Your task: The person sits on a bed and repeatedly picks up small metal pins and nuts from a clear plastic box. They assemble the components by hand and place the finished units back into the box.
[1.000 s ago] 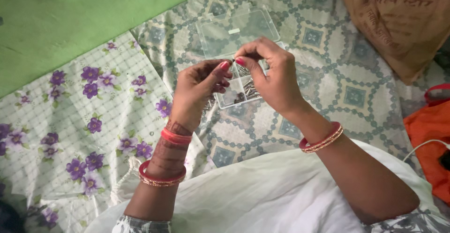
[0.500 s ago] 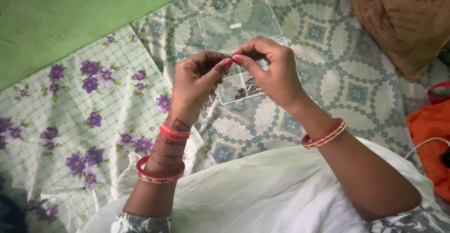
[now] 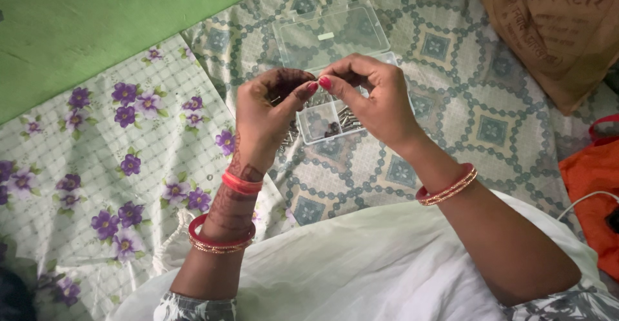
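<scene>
Both hands meet just above the clear box, lid open on the bedsheet. Left hand & right hand pinch sth tiny between fingertips, too small to tell. Step: joining/fitting it; needs steady, fine fingerwork. Small metal bits lie in box.

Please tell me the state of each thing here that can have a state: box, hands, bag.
Plastic box: open, lid laid back, small metal parts inside.
Left hand: raised over the box, fingertips pinched.
Right hand: raised, fingertips pinched against the left; what they grip is too small to tell.
Brown bag: lying on the cloth.
</scene>
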